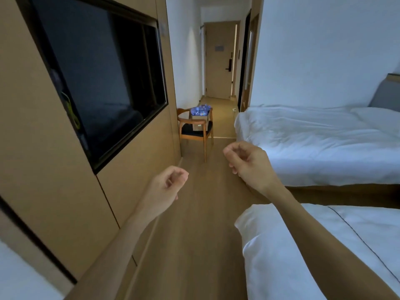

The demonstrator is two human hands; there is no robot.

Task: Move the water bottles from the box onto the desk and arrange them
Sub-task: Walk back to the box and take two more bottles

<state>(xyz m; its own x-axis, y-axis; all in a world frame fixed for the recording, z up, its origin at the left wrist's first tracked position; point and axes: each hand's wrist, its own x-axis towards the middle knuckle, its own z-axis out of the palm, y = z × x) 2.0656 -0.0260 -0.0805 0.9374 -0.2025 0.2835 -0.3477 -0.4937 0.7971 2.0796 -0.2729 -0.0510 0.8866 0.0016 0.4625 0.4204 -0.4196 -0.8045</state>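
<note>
Far down the room a box of water bottles (200, 110) with blue labels sits just beyond a wooden chair (194, 129). What the box stands on is unclear from here. My left hand (166, 187) is raised in front of me with its fingers loosely curled and holds nothing. My right hand (246, 163) is higher and to the right, fingers also loosely curled and empty. Both hands are far from the box. No desk is plainly visible.
A wood-panelled wall with a dark television (101, 79) runs along the left. Two beds with white sheets (320, 141) (324, 252) fill the right side. A wooden floor aisle (201, 213) leads to the chair and on to a closed door (219, 59).
</note>
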